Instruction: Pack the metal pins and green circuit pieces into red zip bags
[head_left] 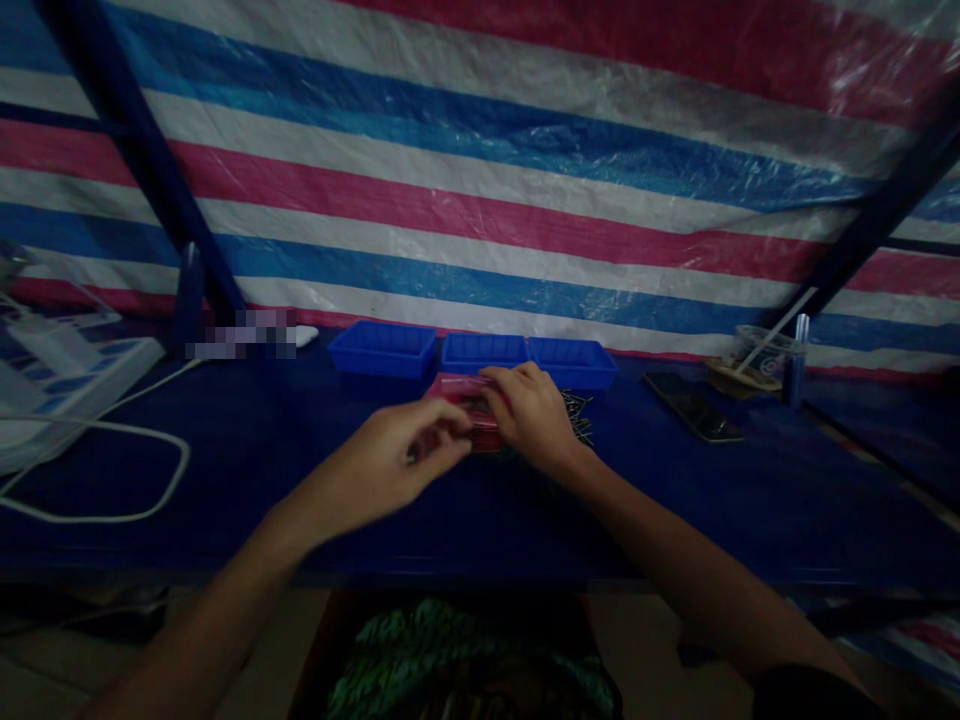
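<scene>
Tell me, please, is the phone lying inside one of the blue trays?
No, the phone lies flat on the table, to the right of the blue trays.

A woven plastic tarpaulin striped red, white and blue [480, 190] is showing a crinkled, slightly glossy face. Three blue moulded plastic trays [384, 350] are looking smooth and matt. A small red plastic pouch [469, 395] is glinting glossily. Thin dark metal screws [579, 415] are gleaming faintly. A black glass-fronted phone [694, 407] is shining smoothly.
</scene>
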